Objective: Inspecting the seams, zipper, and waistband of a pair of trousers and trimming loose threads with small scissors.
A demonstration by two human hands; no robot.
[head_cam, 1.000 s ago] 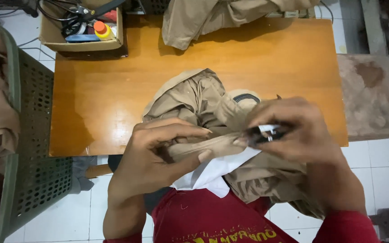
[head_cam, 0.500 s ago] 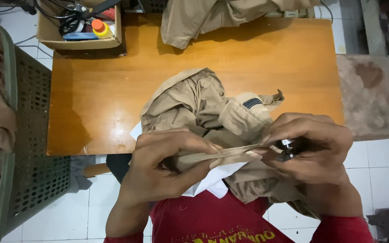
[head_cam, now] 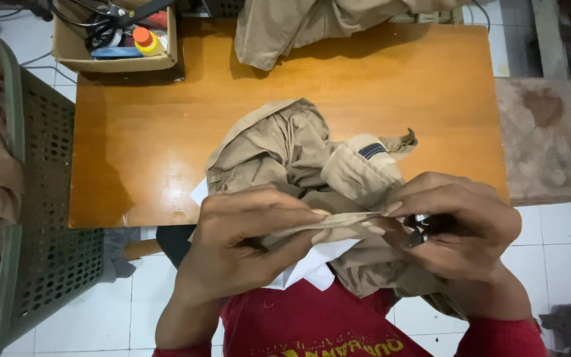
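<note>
Close to the camera, a folded edge of a khaki garment is pinched between the thumb and fingers of the left hand, while the same strip is gripped at its other end by the right hand, in whose curled fingers a small dark tool is also held; what kind of tool it is cannot be told. The strip is stretched taut between the two hands, and a piece of white fabric is seen just beneath it. The rest of the garment is bunched on the near edge of the wooden table. Farther off, a second khaki garment is draped over the far edge, a cardboard box of tools is set at the far left corner, and a green plastic basket is placed beside the table on the left
</note>
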